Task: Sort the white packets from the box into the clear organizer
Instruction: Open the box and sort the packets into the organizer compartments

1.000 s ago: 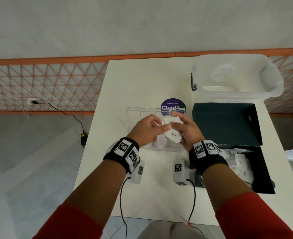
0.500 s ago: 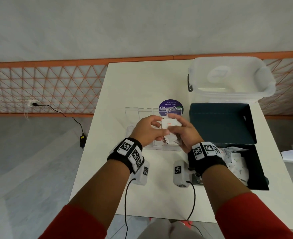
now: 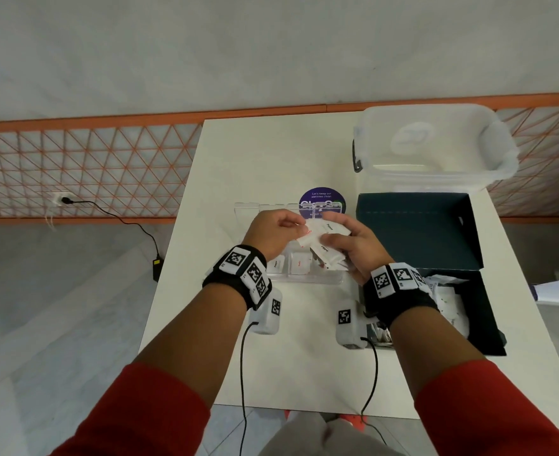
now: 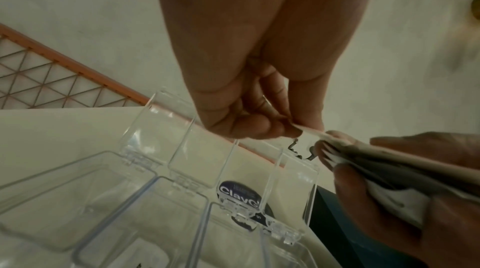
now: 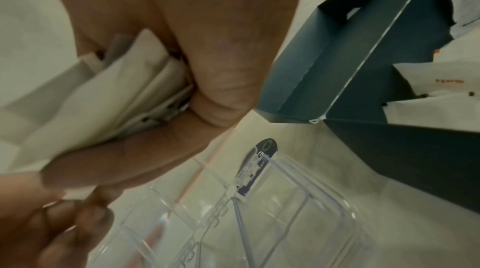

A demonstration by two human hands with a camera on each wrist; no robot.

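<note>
— Packets (image 3: 324,245) first: how do they feel to you?

— Light and flat, I judge, soft paper sachets with a little loose fill, so they bend and slide over each other. My right hand (image 3: 354,248) grips a fanned sheaf of them, thumb on top and fingers curled beneath, above the clear organizer (image 3: 304,281). Best hold, I think, is a pinch at a sealed edge, where the paper is stiffest.

— And your left?

— My left hand (image 3: 271,232) pinches the corner of the topmost packet (image 4: 310,131) between thumb and forefinger, the other fingers curled loosely in. Both wrists hover just over the organizer, palms turned toward each other, hands nearly touching.

— Where does the rest of the stock sit?

— More white packets lie in the dark box (image 3: 482,311) at my right, its lid (image 3: 416,228) folded open behind it. A couple already lie in the organizer's near compartments (image 3: 299,264) (how many exactly I cannot tell, my hands cover part of it). Its small lids (image 4: 182,140) stand upright at the far side.

— Any risk?

— Slipping, mostly. If I ease my right thumb too much while pulling one free, I reckon the whole fan could spill. A large clear tub (image 3: 433,149) stands farther back on the white table (image 3: 271,153), out of my way.
</note>
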